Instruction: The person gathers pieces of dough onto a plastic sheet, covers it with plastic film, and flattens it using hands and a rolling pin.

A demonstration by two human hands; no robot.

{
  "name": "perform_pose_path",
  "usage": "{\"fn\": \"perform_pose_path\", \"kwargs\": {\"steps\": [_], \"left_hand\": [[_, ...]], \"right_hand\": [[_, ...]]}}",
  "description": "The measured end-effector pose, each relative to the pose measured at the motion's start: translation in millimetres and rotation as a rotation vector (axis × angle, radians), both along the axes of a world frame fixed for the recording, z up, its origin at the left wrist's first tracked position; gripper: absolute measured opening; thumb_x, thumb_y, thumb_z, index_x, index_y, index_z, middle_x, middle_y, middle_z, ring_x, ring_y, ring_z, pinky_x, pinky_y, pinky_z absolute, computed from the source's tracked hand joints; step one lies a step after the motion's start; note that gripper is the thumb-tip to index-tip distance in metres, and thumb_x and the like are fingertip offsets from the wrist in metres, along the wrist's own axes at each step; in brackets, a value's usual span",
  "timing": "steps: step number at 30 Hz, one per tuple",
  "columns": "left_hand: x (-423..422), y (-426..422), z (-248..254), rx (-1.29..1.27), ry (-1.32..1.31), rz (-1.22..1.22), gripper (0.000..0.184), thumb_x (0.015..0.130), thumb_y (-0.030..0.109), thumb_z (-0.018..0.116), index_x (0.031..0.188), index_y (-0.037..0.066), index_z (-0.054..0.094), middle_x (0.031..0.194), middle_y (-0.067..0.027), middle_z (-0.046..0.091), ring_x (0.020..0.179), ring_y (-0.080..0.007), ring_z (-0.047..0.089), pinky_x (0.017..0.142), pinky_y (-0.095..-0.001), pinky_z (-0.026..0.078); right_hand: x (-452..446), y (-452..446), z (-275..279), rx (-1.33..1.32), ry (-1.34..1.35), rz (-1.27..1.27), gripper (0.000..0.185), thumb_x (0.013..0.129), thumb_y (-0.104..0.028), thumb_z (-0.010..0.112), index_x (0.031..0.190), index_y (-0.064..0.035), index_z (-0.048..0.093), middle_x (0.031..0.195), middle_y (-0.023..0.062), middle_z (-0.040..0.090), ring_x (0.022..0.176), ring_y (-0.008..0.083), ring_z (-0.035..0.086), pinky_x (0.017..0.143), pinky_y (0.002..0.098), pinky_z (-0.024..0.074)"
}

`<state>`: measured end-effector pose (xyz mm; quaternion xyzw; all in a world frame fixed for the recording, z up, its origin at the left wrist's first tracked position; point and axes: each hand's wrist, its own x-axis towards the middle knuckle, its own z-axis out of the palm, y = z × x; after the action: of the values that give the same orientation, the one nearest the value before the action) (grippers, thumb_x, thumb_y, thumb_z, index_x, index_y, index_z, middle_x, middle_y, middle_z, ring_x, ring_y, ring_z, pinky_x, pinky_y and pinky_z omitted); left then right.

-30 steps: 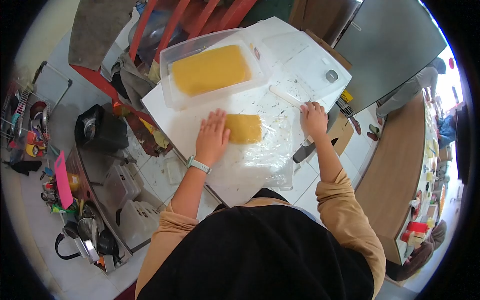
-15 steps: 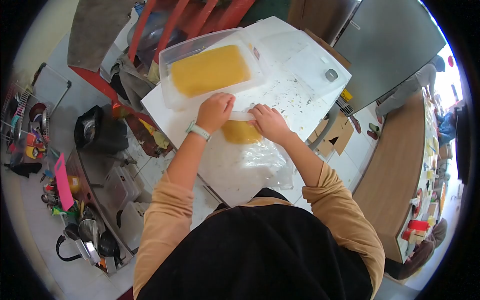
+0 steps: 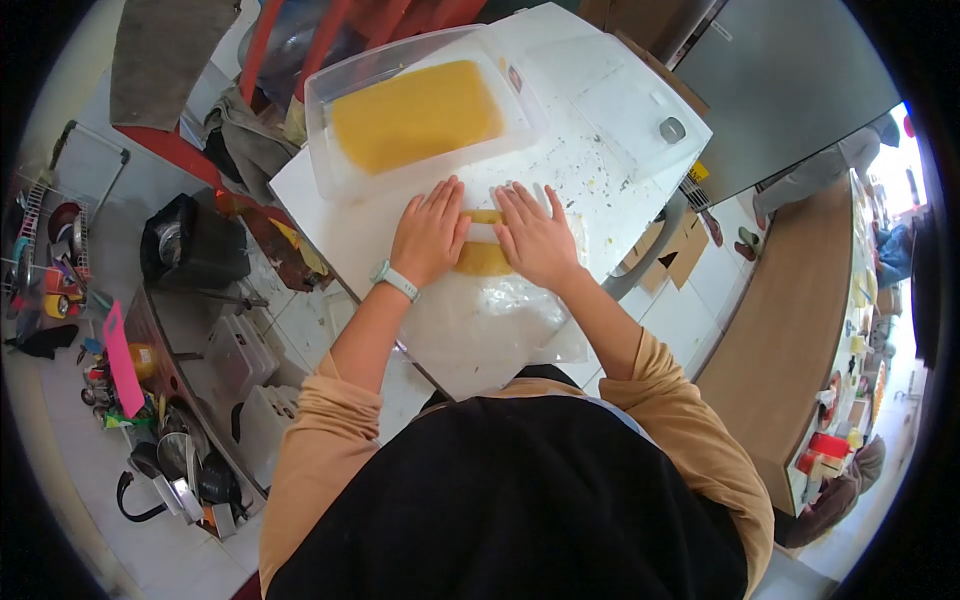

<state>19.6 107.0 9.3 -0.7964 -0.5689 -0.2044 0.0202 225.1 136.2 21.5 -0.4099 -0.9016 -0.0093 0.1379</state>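
Note:
A white rolling pin point(image 3: 482, 233) lies across a small yellow slab point(image 3: 484, 259) under clear plastic sheeting point(image 3: 480, 315). My left hand point(image 3: 430, 233) rests flat over the pin's left part, its fingers stretched out. Over the right part lies my right hand point(image 3: 537, 235), also flat, with fingers spread. Yellow shows between the hands, above and below the pin. The ends of the pin are mostly hidden under my hands.
Behind my hands, a clear tub point(image 3: 322, 150) with a large yellow slab point(image 3: 417, 115) stands on the white table point(image 3: 560, 150). A clear lid point(image 3: 640, 135) with a grey knob lies at the right. A grey chair point(image 3: 655, 250) is beside the table.
My right hand came from the table's right side with the pin to the slab. Since half a second ago, both hands have opened from gripping the pin to lying flat on it.

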Motion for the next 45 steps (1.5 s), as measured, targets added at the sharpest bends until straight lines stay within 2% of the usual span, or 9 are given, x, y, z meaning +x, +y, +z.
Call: {"fn": "perform_pose_path", "kwargs": {"steps": [8, 12, 14, 17, 19, 29, 35, 41, 45], "left_hand": [[12, -68, 5, -0.017, -0.070, 0.009, 0.052, 0.095, 0.026, 0.043, 0.138, -0.004, 0.038, 0.145, -0.0192, 0.038, 0.135, -0.0309, 0.037, 0.110, -0.0444, 0.029], [1, -62, 27, -0.354, -0.100, -0.017, 0.053, 0.096, 0.028, 0.042, 0.139, -0.003, 0.037, 0.147, -0.0172, 0.035, 0.137, -0.0282, 0.032, 0.112, -0.0442, 0.024], [2, -27, 79, -0.668, -0.142, 0.028, 0.054, 0.097, 0.030, 0.040, 0.140, -0.002, 0.036, 0.148, -0.0163, 0.035, 0.138, -0.0269, 0.031, 0.114, -0.0441, 0.021], [4, 3, 15, 0.026, 0.041, 0.036, 0.054, 0.098, 0.032, 0.038, 0.140, -0.001, 0.036, 0.148, -0.0151, 0.035, 0.138, -0.0259, 0.033, 0.114, -0.0447, 0.021], [5, -5, -4, 0.010, 0.095, 0.041, 0.055, 0.098, 0.032, 0.037, 0.141, -0.002, 0.035, 0.148, -0.0153, 0.035, 0.138, -0.0261, 0.033, 0.113, -0.0448, 0.022], [15, -62, 5, -0.084, 0.064, 0.007, 0.058, 0.097, 0.030, 0.041, 0.143, -0.003, 0.030, 0.150, -0.0162, 0.030, 0.140, -0.0268, 0.028, 0.113, -0.0437, 0.023], [15, -96, 5, -0.153, -0.050, -0.012, 0.060, 0.096, 0.028, 0.043, 0.146, -0.001, 0.024, 0.153, -0.0160, 0.024, 0.142, -0.0277, 0.024, 0.113, -0.0432, 0.022], [19, -112, 36, -0.128, -0.385, -0.060, 0.052, 0.093, 0.025, 0.050, 0.139, 0.001, 0.040, 0.145, -0.0169, 0.038, 0.136, -0.0284, 0.034, 0.112, -0.0437, 0.026], [36, -124, 12, -0.177, -0.308, -0.409, 0.049, 0.090, 0.030, 0.056, 0.130, 0.002, 0.051, 0.133, -0.0166, 0.050, 0.130, -0.0293, 0.042, 0.111, -0.0435, 0.028]], "right_hand": [[13, -54, 5, -0.095, 0.122, 0.051, 0.050, 0.096, -0.026, 0.042, 0.139, -0.0010, 0.038, 0.143, 0.0135, 0.041, 0.137, 0.0262, 0.032, 0.114, 0.0450, 0.0191], [27, -33, 11, -0.586, 0.204, 0.134, 0.047, 0.096, -0.027, 0.044, 0.136, -0.0029, 0.043, 0.144, 0.0154, 0.040, 0.138, 0.0275, 0.031, 0.114, 0.0450, 0.0190], [18, -16, 17, -0.283, 0.273, -0.002, 0.044, 0.096, -0.027, 0.045, 0.134, -0.0064, 0.046, 0.144, 0.0147, 0.040, 0.139, 0.0280, 0.029, 0.114, 0.0480, 0.0174], [6, -4, -3, 0.054, 0.028, -0.041, 0.048, 0.098, -0.032, 0.036, 0.142, -0.0112, 0.038, 0.148, 0.0084, 0.036, 0.141, 0.0261, 0.025, 0.113, 0.0567, 0.0073], [4, -7, -6, 0.082, -0.095, -0.071, 0.053, 0.099, -0.036, 0.029, 0.145, -0.0107, 0.032, 0.151, 0.0069, 0.032, 0.142, 0.0236, 0.023, 0.113, 0.0592, 0.0019], [16, -62, -4, 0.000, -0.021, -0.008, 0.053, 0.099, -0.032, 0.035, 0.145, -0.0060, 0.031, 0.150, 0.0101, 0.034, 0.140, 0.0246, 0.029, 0.115, 0.0526, 0.0058], [24, -85, -10, 0.022, 0.050, 0.099, 0.047, 0.092, -0.021, 0.053, 0.137, -0.0114, 0.044, 0.134, 0.0079, 0.051, 0.131, 0.0235, 0.042, 0.111, 0.0481, 0.0228], [29, -86, -11, -0.013, 0.168, 0.060, 0.054, 0.079, -0.007, 0.054, 0.133, -0.0142, 0.049, 0.119, 0.0048, 0.058, 0.109, 0.0222, 0.053, 0.094, 0.0398, 0.0396], [33, -63, 18, -0.111, 0.212, 0.067, 0.059, 0.080, -0.006, 0.059, 0.136, -0.0152, 0.046, 0.117, 0.0091, 0.056, 0.109, 0.0279, 0.052, 0.092, 0.0409, 0.0402]]}}
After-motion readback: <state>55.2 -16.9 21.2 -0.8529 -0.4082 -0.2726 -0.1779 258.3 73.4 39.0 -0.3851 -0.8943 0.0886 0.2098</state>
